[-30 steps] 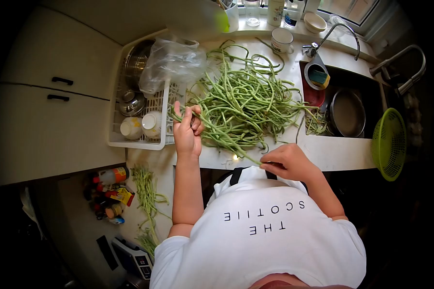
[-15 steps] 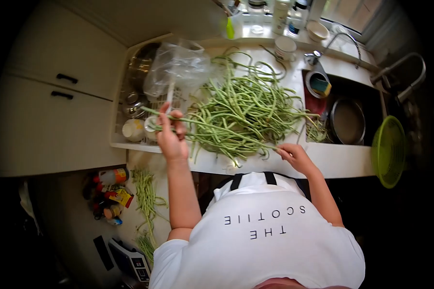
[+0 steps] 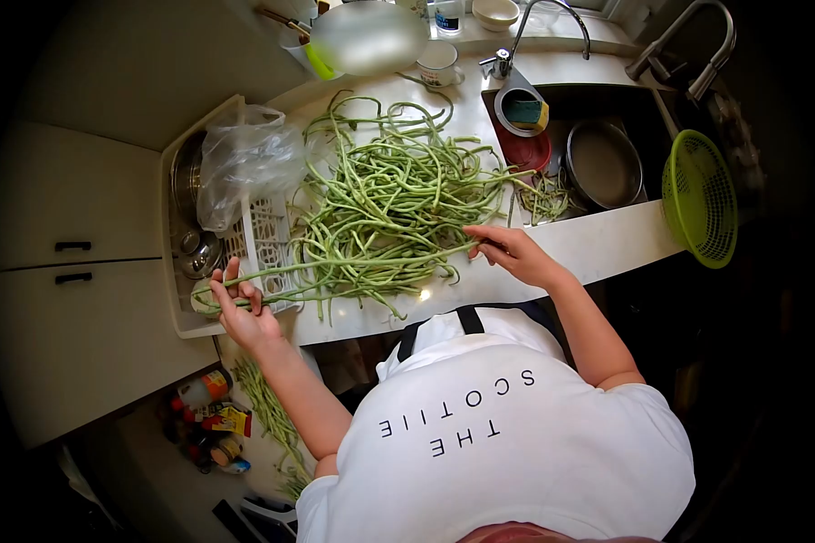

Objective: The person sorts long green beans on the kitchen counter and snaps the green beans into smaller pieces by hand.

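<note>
A large tangled pile of long green beans (image 3: pixel 398 190) lies on the white counter in front of me. My left hand (image 3: pixel 247 309) is closed around a few long beans (image 3: pixel 285 271) at the left of the pile, their ends sticking out past the fingers. At the pile's lower right edge, my right hand (image 3: pixel 512 253) pinches the end of a long bean between thumb and fingers. That bean stretches across the front of the pile between both hands.
Left of the pile stands a white dish rack (image 3: pixel 267 240) with a clear plastic bag (image 3: pixel 244 163). The sink (image 3: pixel 625 100) at right holds a metal pan (image 3: pixel 604 165) and bean scraps (image 3: pixel 545 197). A green colander (image 3: pixel 700 199) leans at the counter edge.
My view has turned, so the counter sits farther left. My left hand has moved left with its beans, toward the dish rack. The right hand still pinches the bean end.
</note>
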`<action>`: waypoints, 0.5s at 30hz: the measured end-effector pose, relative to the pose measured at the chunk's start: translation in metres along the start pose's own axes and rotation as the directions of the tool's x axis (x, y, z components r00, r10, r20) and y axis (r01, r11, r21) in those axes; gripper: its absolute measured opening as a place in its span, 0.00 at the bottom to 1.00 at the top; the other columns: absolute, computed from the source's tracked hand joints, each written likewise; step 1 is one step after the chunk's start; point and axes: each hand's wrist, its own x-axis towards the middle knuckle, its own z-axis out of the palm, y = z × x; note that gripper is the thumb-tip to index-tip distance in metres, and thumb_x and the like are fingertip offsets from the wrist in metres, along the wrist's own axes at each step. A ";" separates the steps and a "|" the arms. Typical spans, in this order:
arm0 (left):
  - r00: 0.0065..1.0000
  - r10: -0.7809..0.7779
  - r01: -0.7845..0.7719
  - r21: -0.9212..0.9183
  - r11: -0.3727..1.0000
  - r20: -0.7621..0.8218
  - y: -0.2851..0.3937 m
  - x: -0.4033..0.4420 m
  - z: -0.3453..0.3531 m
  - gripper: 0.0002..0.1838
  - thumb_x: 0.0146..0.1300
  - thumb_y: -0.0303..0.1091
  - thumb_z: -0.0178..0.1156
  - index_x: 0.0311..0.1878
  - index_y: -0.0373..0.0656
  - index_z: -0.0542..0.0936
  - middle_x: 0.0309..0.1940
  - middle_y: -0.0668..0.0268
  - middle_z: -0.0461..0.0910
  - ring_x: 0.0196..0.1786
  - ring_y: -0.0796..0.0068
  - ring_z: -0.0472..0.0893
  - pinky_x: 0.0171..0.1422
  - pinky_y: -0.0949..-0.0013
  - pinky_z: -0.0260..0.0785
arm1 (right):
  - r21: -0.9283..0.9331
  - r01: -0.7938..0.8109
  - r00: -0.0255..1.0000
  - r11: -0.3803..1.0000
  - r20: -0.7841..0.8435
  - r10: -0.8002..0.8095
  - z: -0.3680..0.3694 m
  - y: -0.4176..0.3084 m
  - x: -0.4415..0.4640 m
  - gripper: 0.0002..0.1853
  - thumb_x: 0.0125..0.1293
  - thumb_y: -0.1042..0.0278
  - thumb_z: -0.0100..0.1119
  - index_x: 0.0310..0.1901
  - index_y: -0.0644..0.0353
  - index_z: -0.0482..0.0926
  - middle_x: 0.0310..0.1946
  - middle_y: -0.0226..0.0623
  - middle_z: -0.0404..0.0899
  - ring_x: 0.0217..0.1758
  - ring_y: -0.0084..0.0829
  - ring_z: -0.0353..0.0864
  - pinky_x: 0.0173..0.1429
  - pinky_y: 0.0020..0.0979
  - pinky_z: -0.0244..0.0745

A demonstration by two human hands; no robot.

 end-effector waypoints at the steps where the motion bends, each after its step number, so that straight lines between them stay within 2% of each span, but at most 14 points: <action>1: 1.000 -0.005 0.005 0.001 1.000 -0.022 0.001 0.001 0.000 0.16 0.79 0.45 0.46 0.56 0.43 0.72 0.49 0.57 0.84 0.24 0.86 0.68 0.20 0.82 0.50 | 0.005 0.000 1.000 1.000 -0.007 0.000 0.001 -0.002 0.000 0.20 0.74 0.74 0.50 0.66 0.59 0.73 0.38 0.31 0.84 0.33 0.20 0.72 0.40 0.24 0.72; 3: 0.998 -0.020 0.020 -0.009 1.000 -0.053 0.003 0.001 -0.001 0.16 0.79 0.45 0.46 0.54 0.43 0.73 0.48 0.57 0.84 0.23 0.86 0.68 0.19 0.82 0.49 | 0.093 -0.041 0.998 0.995 0.057 0.036 -0.001 -0.010 -0.002 0.21 0.73 0.73 0.52 0.67 0.58 0.72 0.38 0.31 0.84 0.35 0.19 0.74 0.41 0.25 0.73; 7: 0.997 0.003 -0.003 -0.005 1.000 -0.071 0.004 0.005 -0.007 0.16 0.79 0.45 0.46 0.53 0.43 0.74 0.47 0.58 0.84 0.22 0.86 0.68 0.19 0.82 0.49 | 0.055 -0.096 0.992 0.994 0.085 0.092 -0.003 -0.019 -0.002 0.19 0.73 0.73 0.52 0.64 0.60 0.73 0.37 0.32 0.83 0.35 0.21 0.75 0.42 0.27 0.74; 9: 0.997 0.011 -0.011 -0.005 1.000 -0.075 0.006 0.005 -0.009 0.16 0.79 0.45 0.46 0.52 0.43 0.74 0.47 0.58 0.84 0.22 0.86 0.68 0.19 0.82 0.49 | -0.296 0.128 0.992 0.947 0.047 -0.119 -0.003 -0.009 -0.001 0.14 0.74 0.69 0.52 0.56 0.63 0.76 0.33 0.33 0.81 0.34 0.23 0.75 0.42 0.29 0.74; 10: 0.999 0.008 -0.007 0.010 1.000 -0.037 0.007 0.004 -0.009 0.16 0.78 0.46 0.46 0.52 0.44 0.75 0.47 0.59 0.84 0.23 0.86 0.68 0.19 0.83 0.50 | -0.295 0.131 0.991 0.946 0.052 -0.121 -0.002 -0.003 0.000 0.14 0.74 0.69 0.52 0.56 0.63 0.76 0.33 0.33 0.81 0.34 0.23 0.75 0.42 0.29 0.74; 12: 1.000 0.013 -0.013 0.022 1.000 -0.007 0.008 0.002 -0.009 0.17 0.78 0.47 0.47 0.52 0.44 0.75 0.48 0.60 0.84 0.24 0.87 0.68 0.19 0.84 0.51 | -0.543 0.095 0.979 0.834 -0.100 -0.176 0.000 0.011 0.001 0.11 0.74 0.65 0.50 0.46 0.64 0.76 0.29 0.34 0.78 0.32 0.24 0.76 0.40 0.31 0.73; 13: 0.999 -0.002 0.000 0.058 0.998 0.035 0.005 0.000 -0.005 0.17 0.78 0.47 0.47 0.51 0.44 0.75 0.47 0.60 0.84 0.24 0.87 0.68 0.19 0.84 0.51 | -0.543 0.111 0.979 0.832 -0.086 -0.187 -0.002 0.015 0.001 0.11 0.74 0.65 0.50 0.46 0.64 0.76 0.29 0.34 0.78 0.32 0.24 0.76 0.40 0.31 0.73; 14: 0.998 -0.012 0.005 0.094 0.996 0.068 0.002 -0.004 0.000 0.17 0.78 0.47 0.47 0.50 0.45 0.76 0.47 0.60 0.84 0.23 0.88 0.68 0.19 0.84 0.50 | -0.336 -0.016 0.967 0.942 -0.243 -0.070 -0.007 0.019 0.003 0.10 0.73 0.64 0.50 0.43 0.63 0.77 0.28 0.32 0.77 0.30 0.23 0.75 0.36 0.29 0.71; 15: 0.997 -0.023 0.014 0.130 0.991 0.070 0.001 -0.012 0.009 0.16 0.78 0.48 0.47 0.48 0.45 0.76 0.46 0.61 0.84 0.24 0.88 0.69 0.19 0.85 0.50 | -0.096 -0.121 0.932 0.988 -0.353 0.080 -0.013 0.024 0.007 0.10 0.72 0.64 0.49 0.40 0.61 0.77 0.26 0.30 0.75 0.28 0.21 0.74 0.33 0.27 0.68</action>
